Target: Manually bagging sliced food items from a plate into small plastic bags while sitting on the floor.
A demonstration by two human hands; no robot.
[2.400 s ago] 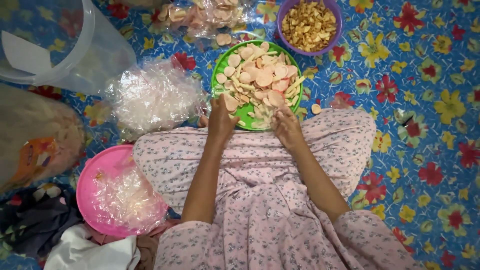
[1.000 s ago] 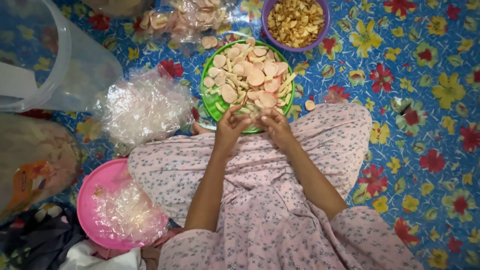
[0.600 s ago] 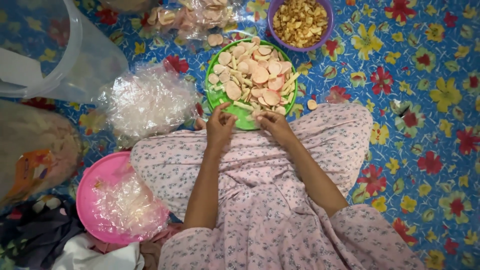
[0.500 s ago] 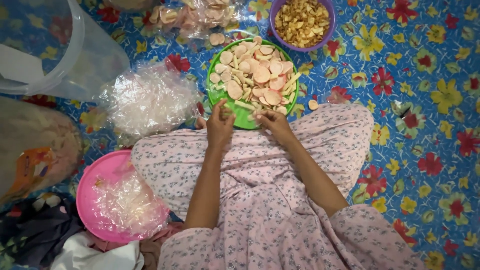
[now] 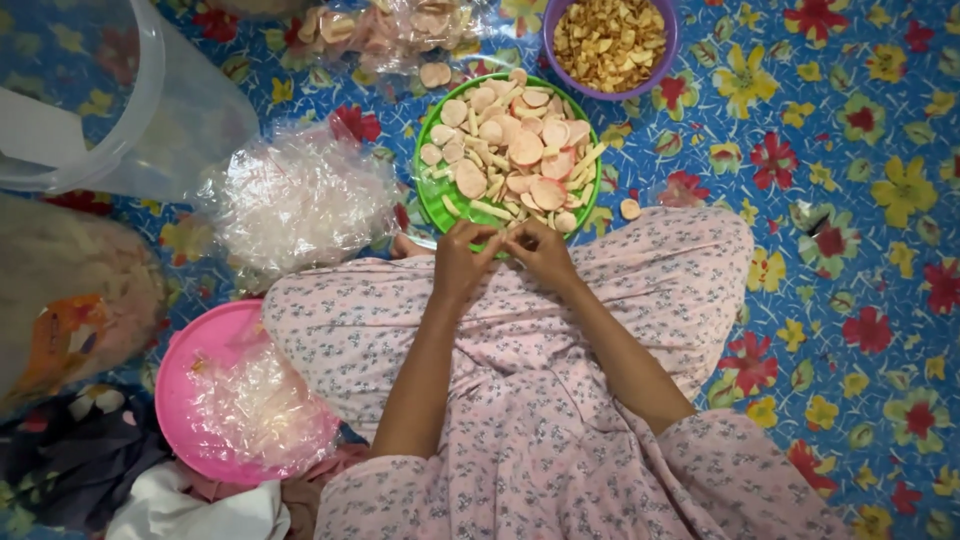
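Where both hands (image 5: 505, 255) meet curled, contents unclear, green plate (image 5: 428, 190) of crackers (image 5: 510, 155), purple bowl (image 5: 555, 55) of chips (image 5: 610, 40).

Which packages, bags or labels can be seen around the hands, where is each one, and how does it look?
Clear plastic bag of pale round crackers: top edge, above the green plate; crumpled, see-through.
Heap of empty clear plastic bags: left of the green plate; crinkled, whitish.
Clear plastic bags in the pink basin: lower left; wrinkled, transparent.
Large filled sack with an orange printed patch: left edge; rounded, beige.
White label on the clear plastic bucket: upper left; plain, rectangular.
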